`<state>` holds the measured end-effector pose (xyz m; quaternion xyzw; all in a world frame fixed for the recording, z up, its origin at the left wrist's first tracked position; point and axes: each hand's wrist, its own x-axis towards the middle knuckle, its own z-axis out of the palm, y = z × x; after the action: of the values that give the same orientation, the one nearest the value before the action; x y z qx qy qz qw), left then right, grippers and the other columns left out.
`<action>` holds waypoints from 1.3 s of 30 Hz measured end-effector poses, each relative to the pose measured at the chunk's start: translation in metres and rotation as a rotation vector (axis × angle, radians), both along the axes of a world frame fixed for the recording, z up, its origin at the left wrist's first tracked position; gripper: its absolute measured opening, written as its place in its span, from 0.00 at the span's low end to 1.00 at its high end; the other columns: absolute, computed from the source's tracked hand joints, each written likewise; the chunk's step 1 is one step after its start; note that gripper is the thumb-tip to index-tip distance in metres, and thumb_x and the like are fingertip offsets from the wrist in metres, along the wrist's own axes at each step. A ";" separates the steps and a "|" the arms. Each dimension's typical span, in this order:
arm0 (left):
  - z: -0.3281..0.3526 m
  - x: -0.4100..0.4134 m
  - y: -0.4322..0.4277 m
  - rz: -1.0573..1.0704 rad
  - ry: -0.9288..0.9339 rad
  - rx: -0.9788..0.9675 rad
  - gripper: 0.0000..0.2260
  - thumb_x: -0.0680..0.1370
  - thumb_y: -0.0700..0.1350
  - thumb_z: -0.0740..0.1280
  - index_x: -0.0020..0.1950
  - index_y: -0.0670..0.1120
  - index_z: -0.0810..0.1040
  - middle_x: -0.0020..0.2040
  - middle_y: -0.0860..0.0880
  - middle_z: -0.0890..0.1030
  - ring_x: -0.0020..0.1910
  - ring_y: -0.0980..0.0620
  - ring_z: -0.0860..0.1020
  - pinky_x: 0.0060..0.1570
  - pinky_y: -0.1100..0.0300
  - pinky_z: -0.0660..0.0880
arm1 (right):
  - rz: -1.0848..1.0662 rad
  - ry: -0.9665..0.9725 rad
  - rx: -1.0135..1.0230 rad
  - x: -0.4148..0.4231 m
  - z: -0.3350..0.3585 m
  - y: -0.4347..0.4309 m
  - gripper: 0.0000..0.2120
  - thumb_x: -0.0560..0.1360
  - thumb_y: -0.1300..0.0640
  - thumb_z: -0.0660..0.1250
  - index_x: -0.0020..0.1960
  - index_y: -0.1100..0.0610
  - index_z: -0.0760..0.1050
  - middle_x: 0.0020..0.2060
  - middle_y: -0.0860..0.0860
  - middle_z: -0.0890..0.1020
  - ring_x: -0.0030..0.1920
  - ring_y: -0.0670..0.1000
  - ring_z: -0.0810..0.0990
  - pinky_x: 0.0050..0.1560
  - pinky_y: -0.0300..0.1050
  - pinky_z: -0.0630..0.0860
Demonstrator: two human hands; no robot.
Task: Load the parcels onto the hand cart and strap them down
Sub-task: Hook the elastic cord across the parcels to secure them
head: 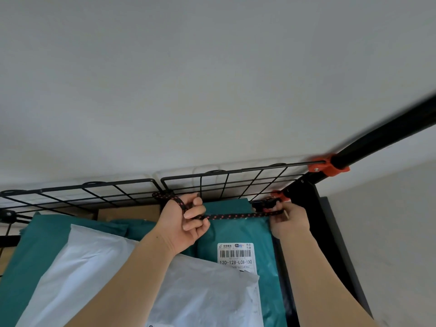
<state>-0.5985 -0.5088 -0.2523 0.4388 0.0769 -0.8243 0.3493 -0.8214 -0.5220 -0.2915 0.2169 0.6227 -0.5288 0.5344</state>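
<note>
Your left hand (186, 217) fingers curled round the cord (236, 216), your right hand (291, 220) pinching its far end, both bare forearms stretched forward

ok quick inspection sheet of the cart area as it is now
surface: cart loaded, wire grid along the far side
job's things: teal parcel, white parcel, box; cord stretched over the teal parcel
clutter: nothing seen
hands: left hand grips the cord, which loops round it; right hand pinches the cord end by the orange clip
cables: nothing seen
surroundings: pale wall, black handle
</note>
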 end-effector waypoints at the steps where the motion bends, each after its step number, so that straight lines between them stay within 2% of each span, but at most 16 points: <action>1: 0.000 0.001 0.000 0.011 -0.012 0.005 0.19 0.80 0.47 0.55 0.29 0.47 0.68 0.18 0.53 0.62 0.12 0.57 0.57 0.26 0.67 0.71 | 0.011 0.016 -0.031 -0.001 0.002 0.003 0.08 0.77 0.67 0.58 0.42 0.59 0.73 0.29 0.49 0.75 0.18 0.42 0.67 0.19 0.33 0.67; 3: -0.001 0.004 -0.002 0.022 -0.049 0.009 0.19 0.80 0.47 0.55 0.28 0.47 0.68 0.18 0.53 0.61 0.12 0.57 0.56 0.24 0.67 0.71 | 0.088 0.109 -0.087 -0.005 0.004 0.007 0.09 0.76 0.67 0.61 0.45 0.57 0.77 0.34 0.49 0.79 0.19 0.41 0.63 0.19 0.32 0.62; 6: -0.001 0.005 -0.003 0.016 -0.110 0.021 0.19 0.80 0.47 0.55 0.28 0.47 0.68 0.18 0.53 0.61 0.12 0.57 0.56 0.23 0.68 0.70 | 0.217 0.241 -0.082 -0.008 0.012 0.010 0.10 0.74 0.70 0.62 0.49 0.60 0.78 0.38 0.53 0.82 0.19 0.41 0.64 0.20 0.33 0.63; 11: 0.003 -0.002 -0.003 0.028 -0.210 0.063 0.16 0.80 0.47 0.55 0.32 0.48 0.67 0.18 0.54 0.63 0.13 0.57 0.56 0.21 0.70 0.66 | 0.336 0.339 -0.041 0.006 0.030 0.013 0.09 0.73 0.71 0.64 0.46 0.61 0.80 0.35 0.56 0.82 0.23 0.44 0.73 0.25 0.36 0.73; 14: 0.009 -0.001 -0.002 -0.068 -0.383 0.073 0.15 0.81 0.47 0.56 0.35 0.46 0.70 0.22 0.52 0.73 0.14 0.58 0.58 0.18 0.72 0.61 | 0.339 0.388 -0.095 0.020 0.045 0.006 0.06 0.74 0.66 0.64 0.46 0.63 0.80 0.32 0.57 0.82 0.26 0.48 0.77 0.29 0.39 0.75; 16: 0.015 0.000 0.000 -0.164 -0.529 0.055 0.14 0.81 0.44 0.55 0.36 0.44 0.71 0.26 0.49 0.78 0.14 0.59 0.60 0.16 0.72 0.57 | 0.338 0.462 -0.094 0.029 0.055 0.000 0.08 0.73 0.64 0.63 0.44 0.64 0.80 0.30 0.56 0.82 0.27 0.51 0.79 0.31 0.41 0.74; 19: 0.029 0.005 0.005 -0.276 -0.654 0.040 0.13 0.80 0.40 0.55 0.37 0.42 0.72 0.33 0.45 0.78 0.15 0.58 0.60 0.14 0.72 0.54 | 0.411 0.623 -0.085 0.037 0.075 -0.002 0.12 0.72 0.63 0.59 0.39 0.62 0.81 0.29 0.56 0.83 0.28 0.53 0.81 0.34 0.44 0.77; 23: 0.051 0.016 0.019 -0.367 -0.646 -0.007 0.15 0.81 0.42 0.56 0.37 0.41 0.74 0.33 0.47 0.74 0.14 0.59 0.59 0.15 0.71 0.53 | 0.580 0.876 -0.080 0.042 0.103 0.007 0.15 0.69 0.66 0.57 0.41 0.59 0.82 0.33 0.54 0.84 0.34 0.52 0.83 0.44 0.48 0.81; 27: 0.068 0.027 0.038 -0.401 -0.621 -0.016 0.16 0.81 0.44 0.57 0.35 0.43 0.71 0.31 0.48 0.71 0.13 0.59 0.59 0.15 0.72 0.52 | 0.944 1.277 0.034 0.052 0.128 0.023 0.15 0.73 0.64 0.62 0.55 0.53 0.82 0.49 0.54 0.84 0.47 0.54 0.82 0.49 0.49 0.80; 30: 0.079 0.039 0.053 -0.425 -0.622 -0.032 0.16 0.81 0.44 0.57 0.34 0.43 0.70 0.26 0.49 0.71 0.13 0.58 0.59 0.16 0.72 0.52 | 1.117 1.381 0.102 0.063 0.151 0.037 0.11 0.73 0.61 0.64 0.52 0.52 0.82 0.47 0.56 0.83 0.47 0.58 0.81 0.48 0.51 0.80; 32: 0.085 0.046 0.065 -0.479 -0.631 -0.057 0.16 0.81 0.45 0.57 0.33 0.44 0.70 0.25 0.50 0.70 0.13 0.58 0.59 0.15 0.72 0.52 | 1.193 1.471 0.152 0.072 0.167 0.048 0.07 0.74 0.55 0.65 0.47 0.53 0.82 0.40 0.54 0.82 0.42 0.57 0.80 0.41 0.47 0.78; 33: 0.086 0.049 0.072 -0.516 -0.635 -0.068 0.16 0.81 0.45 0.57 0.33 0.44 0.70 0.25 0.50 0.70 0.14 0.58 0.59 0.16 0.72 0.52 | 1.223 1.512 0.182 0.077 0.174 0.054 0.07 0.74 0.53 0.65 0.45 0.54 0.81 0.39 0.54 0.80 0.41 0.57 0.79 0.39 0.44 0.75; 35: 0.087 0.055 0.088 -0.582 -0.647 -0.086 0.17 0.81 0.44 0.57 0.32 0.43 0.69 0.25 0.50 0.70 0.14 0.58 0.59 0.16 0.72 0.52 | 1.265 1.576 0.224 0.088 0.186 0.065 0.09 0.75 0.52 0.64 0.48 0.56 0.80 0.44 0.55 0.80 0.47 0.57 0.78 0.41 0.45 0.72; 37: 0.085 0.060 0.104 -0.618 -0.665 -0.104 0.16 0.81 0.44 0.57 0.33 0.43 0.70 0.26 0.49 0.70 0.14 0.58 0.59 0.15 0.71 0.52 | 1.346 1.660 0.253 0.099 0.192 0.076 0.13 0.75 0.52 0.63 0.54 0.58 0.78 0.53 0.56 0.78 0.57 0.57 0.74 0.50 0.48 0.72; 39: 0.085 0.065 0.118 -0.636 -0.702 -0.121 0.16 0.82 0.45 0.56 0.36 0.42 0.72 0.28 0.49 0.70 0.15 0.58 0.61 0.15 0.70 0.54 | 1.385 1.695 0.239 0.109 0.197 0.088 0.14 0.76 0.52 0.61 0.54 0.58 0.78 0.55 0.56 0.76 0.58 0.57 0.72 0.54 0.49 0.69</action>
<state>-0.5339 -0.3904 -0.1678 0.6714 -0.2320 -0.6952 0.1096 -0.7129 -0.4343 -0.0942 -0.5623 0.8215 -0.0283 0.0902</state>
